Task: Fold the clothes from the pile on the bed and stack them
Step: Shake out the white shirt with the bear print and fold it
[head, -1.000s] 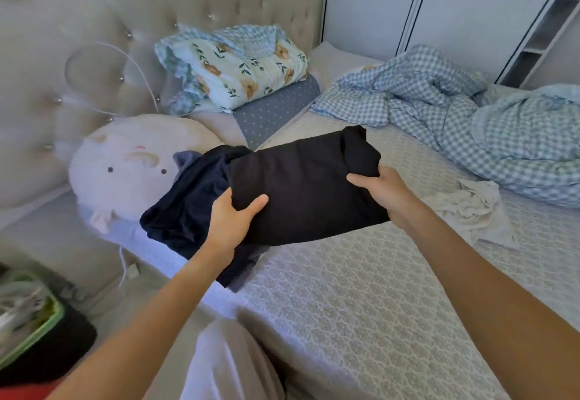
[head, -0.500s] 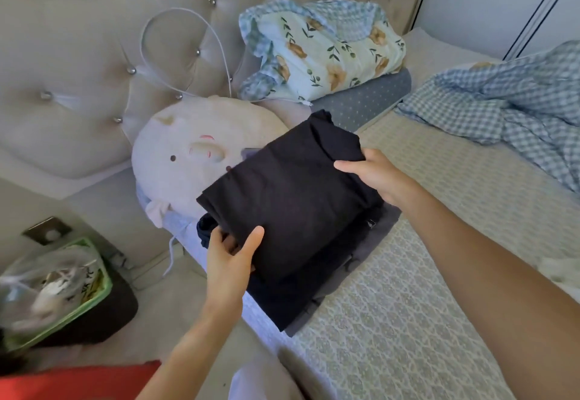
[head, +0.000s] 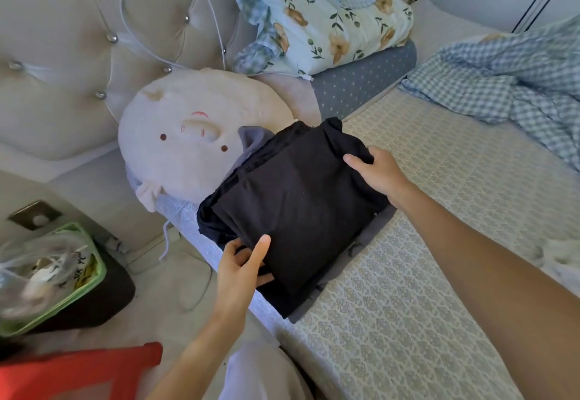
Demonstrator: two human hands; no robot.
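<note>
Left hand point(head: 240, 266) pinches the near corner of the folded black garment point(head: 298, 211), thumb on top, fingers underneath. Right hand point(head: 378, 173) grips its far edge. Garment sits on the dark stack point(head: 364, 236) beneath, at the bed point(head: 408, 305) edge; looks placed, not released. White garment point(head: 561, 258) right of the right hand is probably unfolded. Beyond: pig cushion point(head: 188, 148), tufted headboard point(head: 62, 70), checked duvet point(head: 518, 79).

A home bedroom is shown: a tufted headboard point(head: 62, 64) at ten o'clock, a floral pillow point(head: 326, 20) at twelve, a gingham duvet point(head: 508, 76) at two, a patterned mattress cover point(head: 423, 290).
</note>
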